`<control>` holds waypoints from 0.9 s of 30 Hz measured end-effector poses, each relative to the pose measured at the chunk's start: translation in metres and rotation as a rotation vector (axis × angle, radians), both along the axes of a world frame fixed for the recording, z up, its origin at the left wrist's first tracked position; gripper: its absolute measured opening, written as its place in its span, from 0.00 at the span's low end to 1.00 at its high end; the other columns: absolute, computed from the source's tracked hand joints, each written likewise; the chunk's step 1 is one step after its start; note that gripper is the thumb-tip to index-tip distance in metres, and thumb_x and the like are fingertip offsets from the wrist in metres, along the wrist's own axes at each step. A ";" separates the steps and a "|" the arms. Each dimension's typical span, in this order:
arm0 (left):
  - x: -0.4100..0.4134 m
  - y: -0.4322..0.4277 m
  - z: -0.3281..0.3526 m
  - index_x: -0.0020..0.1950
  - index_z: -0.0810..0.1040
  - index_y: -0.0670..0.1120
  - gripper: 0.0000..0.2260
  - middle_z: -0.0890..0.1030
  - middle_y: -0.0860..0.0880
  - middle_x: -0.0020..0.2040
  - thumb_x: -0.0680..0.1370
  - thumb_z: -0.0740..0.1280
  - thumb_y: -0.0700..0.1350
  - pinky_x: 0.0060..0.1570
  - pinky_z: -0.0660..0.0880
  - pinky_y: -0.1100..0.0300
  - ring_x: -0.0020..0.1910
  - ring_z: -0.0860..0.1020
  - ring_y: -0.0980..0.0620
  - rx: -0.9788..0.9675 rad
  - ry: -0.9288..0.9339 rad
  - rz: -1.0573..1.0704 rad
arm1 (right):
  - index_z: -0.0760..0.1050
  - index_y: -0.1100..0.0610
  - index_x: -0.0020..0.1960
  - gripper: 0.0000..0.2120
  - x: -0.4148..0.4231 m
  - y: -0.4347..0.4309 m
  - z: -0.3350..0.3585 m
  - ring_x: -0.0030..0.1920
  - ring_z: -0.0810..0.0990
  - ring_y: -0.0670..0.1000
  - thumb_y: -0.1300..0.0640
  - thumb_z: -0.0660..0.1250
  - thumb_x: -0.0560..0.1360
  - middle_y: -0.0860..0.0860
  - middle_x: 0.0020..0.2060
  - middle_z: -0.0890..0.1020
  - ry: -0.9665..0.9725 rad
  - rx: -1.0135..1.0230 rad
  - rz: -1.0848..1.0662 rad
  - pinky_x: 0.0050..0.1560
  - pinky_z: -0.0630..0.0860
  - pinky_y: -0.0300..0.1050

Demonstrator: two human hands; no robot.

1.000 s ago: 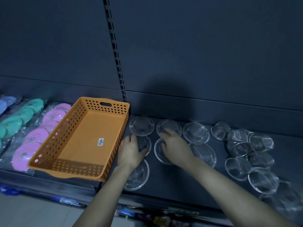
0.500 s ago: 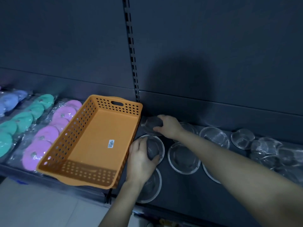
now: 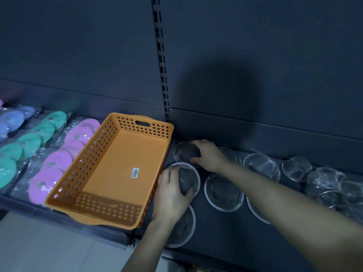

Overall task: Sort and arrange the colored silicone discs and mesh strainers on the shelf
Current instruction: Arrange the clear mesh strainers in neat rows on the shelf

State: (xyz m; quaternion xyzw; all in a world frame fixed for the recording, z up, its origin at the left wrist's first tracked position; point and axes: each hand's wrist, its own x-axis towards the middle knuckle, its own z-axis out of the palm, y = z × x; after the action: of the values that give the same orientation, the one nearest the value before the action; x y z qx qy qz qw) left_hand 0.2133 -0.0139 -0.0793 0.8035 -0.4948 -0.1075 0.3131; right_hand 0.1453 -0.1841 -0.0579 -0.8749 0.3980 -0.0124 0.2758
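A dim, dark-grey shelf runs beneath a slotted back panel. The fingers of the right hand curl round the rear mesh strainer. The left hand clamps over the domed strainer in front, likely squaring a column beside the perforated orange basket. The strainers are fine wire with shiny round rims. Soft pink discs lie bagged further left.

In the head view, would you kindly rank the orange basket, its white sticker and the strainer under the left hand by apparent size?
Largest to smallest: orange basket; mesh strainer under the left hand; white sticker.
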 end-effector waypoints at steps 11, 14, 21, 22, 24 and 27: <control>0.002 -0.012 -0.002 0.73 0.63 0.44 0.31 0.65 0.47 0.71 0.74 0.69 0.50 0.65 0.62 0.65 0.69 0.65 0.50 0.094 0.039 -0.067 | 0.65 0.60 0.72 0.22 -0.007 0.000 0.007 0.68 0.70 0.54 0.64 0.58 0.78 0.57 0.68 0.71 -0.034 0.101 -0.005 0.66 0.64 0.39; 0.003 -0.013 0.000 0.73 0.63 0.44 0.31 0.66 0.47 0.71 0.74 0.70 0.51 0.61 0.60 0.70 0.68 0.66 0.51 0.090 0.046 -0.073 | 0.69 0.60 0.69 0.21 -0.010 0.002 0.008 0.65 0.72 0.55 0.68 0.55 0.77 0.58 0.65 0.74 -0.081 0.084 0.018 0.65 0.67 0.42; 0.001 -0.002 0.010 0.77 0.55 0.47 0.32 0.57 0.47 0.77 0.78 0.62 0.56 0.69 0.52 0.66 0.76 0.54 0.51 0.030 0.074 -0.119 | 0.76 0.61 0.61 0.15 -0.046 0.038 0.015 0.57 0.76 0.53 0.65 0.60 0.76 0.57 0.55 0.79 -0.231 -0.118 -0.053 0.55 0.66 0.33; 0.000 0.002 0.012 0.77 0.55 0.47 0.32 0.56 0.46 0.77 0.78 0.62 0.57 0.68 0.50 0.67 0.76 0.52 0.51 0.035 0.069 -0.129 | 0.76 0.61 0.62 0.16 -0.055 0.046 0.015 0.59 0.75 0.52 0.64 0.61 0.76 0.56 0.58 0.78 -0.219 -0.144 -0.040 0.57 0.65 0.33; -0.001 0.011 0.012 0.77 0.54 0.48 0.33 0.54 0.47 0.78 0.77 0.61 0.59 0.69 0.48 0.65 0.77 0.49 0.52 0.066 0.051 -0.145 | 0.76 0.62 0.61 0.15 -0.072 0.059 0.014 0.62 0.74 0.54 0.64 0.64 0.75 0.57 0.60 0.77 -0.190 -0.194 -0.019 0.61 0.64 0.36; -0.003 0.026 0.005 0.77 0.53 0.50 0.36 0.50 0.48 0.78 0.75 0.63 0.62 0.73 0.48 0.59 0.77 0.45 0.52 0.143 0.023 -0.150 | 0.79 0.64 0.55 0.14 -0.094 0.075 0.009 0.61 0.74 0.63 0.65 0.69 0.70 0.62 0.56 0.78 -0.141 -0.280 -0.051 0.61 0.69 0.48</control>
State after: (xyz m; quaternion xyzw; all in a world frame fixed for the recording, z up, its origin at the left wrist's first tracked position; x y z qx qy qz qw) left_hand 0.2106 0.0119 -0.0740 0.7833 -0.5407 -0.1751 0.2517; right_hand 0.0515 -0.1092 -0.0493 -0.8914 0.3940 -0.1361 0.1781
